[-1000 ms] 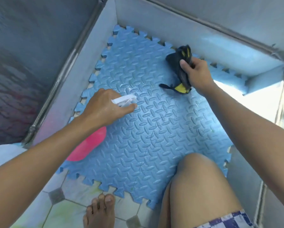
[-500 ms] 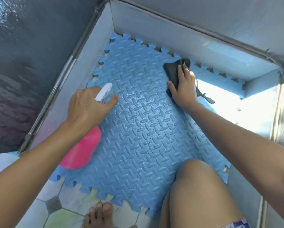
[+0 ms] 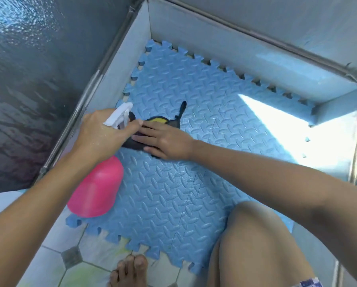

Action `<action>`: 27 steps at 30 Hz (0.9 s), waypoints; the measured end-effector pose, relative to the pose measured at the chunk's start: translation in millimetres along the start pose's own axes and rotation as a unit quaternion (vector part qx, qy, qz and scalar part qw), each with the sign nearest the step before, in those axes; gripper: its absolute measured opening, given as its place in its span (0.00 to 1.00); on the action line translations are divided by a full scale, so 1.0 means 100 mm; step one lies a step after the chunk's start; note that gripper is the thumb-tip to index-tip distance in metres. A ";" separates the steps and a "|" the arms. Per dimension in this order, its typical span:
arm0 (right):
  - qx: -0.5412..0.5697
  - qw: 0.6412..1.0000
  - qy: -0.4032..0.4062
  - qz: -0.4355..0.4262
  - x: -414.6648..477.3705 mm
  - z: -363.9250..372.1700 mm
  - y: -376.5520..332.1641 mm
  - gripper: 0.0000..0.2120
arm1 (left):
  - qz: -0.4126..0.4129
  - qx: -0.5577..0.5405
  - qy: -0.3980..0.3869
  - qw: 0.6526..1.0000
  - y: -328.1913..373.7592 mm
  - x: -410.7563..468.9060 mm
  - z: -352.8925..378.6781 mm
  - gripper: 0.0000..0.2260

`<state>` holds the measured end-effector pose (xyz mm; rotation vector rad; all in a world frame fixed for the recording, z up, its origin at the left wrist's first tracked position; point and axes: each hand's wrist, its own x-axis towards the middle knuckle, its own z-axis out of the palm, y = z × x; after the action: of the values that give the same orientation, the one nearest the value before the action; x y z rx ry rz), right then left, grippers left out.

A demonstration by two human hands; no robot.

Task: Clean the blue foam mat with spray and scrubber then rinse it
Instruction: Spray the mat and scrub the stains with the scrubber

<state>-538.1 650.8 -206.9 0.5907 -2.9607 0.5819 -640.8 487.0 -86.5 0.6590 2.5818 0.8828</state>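
The blue foam mat [image 3: 185, 183], with a raised diamond pattern and toothed edges, lies flat on the floor in a corner. My left hand [image 3: 103, 137] is wrapped around the neck of a pink spray bottle [image 3: 96, 191] with a white trigger head [image 3: 119, 116], held over the mat's left edge. My right hand [image 3: 165, 141] presses flat on a black and yellow scrubber [image 3: 161, 122] near the mat's left side, right beside my left hand. Most of the scrubber is hidden under my fingers.
Grey walls [image 3: 235, 36] enclose the mat on the far and left sides, with a metal rail [image 3: 86, 94] along the left. My bare knee [image 3: 262, 241] and foot [image 3: 130, 270] are at the near edge. A bright sun patch [image 3: 287, 129] falls on the right.
My right hand has slid the scrubber from the mat's far middle across to the left, next to my left hand. The spray bottle has stayed roughly where it was.
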 end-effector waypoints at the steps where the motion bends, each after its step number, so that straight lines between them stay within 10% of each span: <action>1: 0.007 1.000 0.012 0.016 -0.15 -0.06 0.03 0.20 | 0.016 0.001 -0.020 1.000 0.01 -0.02 0.02 0.22; 4: -0.022 0.959 0.104 0.264 -0.78 -0.38 0.37 0.20 | 0.079 0.033 -0.152 0.985 0.10 -0.09 0.12 0.22; 8: -0.013 0.720 0.165 0.674 -1.85 -1.03 0.40 0.20 | 0.092 0.092 -0.304 0.944 0.22 -0.29 0.34 0.25; 10: -0.003 0.662 0.119 0.740 -2.31 -1.15 0.19 0.22 | 0.119 0.148 -0.267 0.945 0.24 -0.42 0.41 0.28; 16: -0.016 0.690 0.118 0.714 -2.79 -0.83 0.47 0.33 | 0.153 0.133 -0.279 0.939 0.18 -0.50 0.41 0.28; 22: -0.030 0.729 0.003 0.683 -2.57 -1.05 0.20 0.19 | 0.141 0.194 -0.146 0.960 0.19 -0.70 0.44 0.25; 27: -0.030 0.715 0.038 0.697 -2.64 -1.01 0.25 0.21 | 0.156 0.164 -0.199 0.953 0.22 -0.92 0.50 0.25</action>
<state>-304.1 804.3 -157.8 -1.7776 -2.7101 0.4487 -534.8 478.9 -95.5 1.2280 2.3009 0.3445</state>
